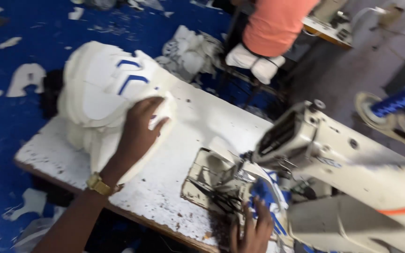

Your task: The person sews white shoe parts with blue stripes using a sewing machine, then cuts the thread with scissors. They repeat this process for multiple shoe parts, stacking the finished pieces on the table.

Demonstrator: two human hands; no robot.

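My left hand (139, 129), with a gold watch on the wrist, reaches across the white worktable (165, 187) and grips the edge of a tall stack of white fabric pieces with blue stripes (104, 89). My right hand (254, 232) rests at the near edge of the table, fingers spread on a white and blue fabric piece (266, 194) lying under the head of the sewing machine (333, 164).
A blue thread spool (397, 100) stands at the right. Another person in an orange shirt (275, 23) sits at the back by a second machine. White fabric scraps (24, 77) litter the blue floor. A heap of white pieces (188, 51) lies behind the table.
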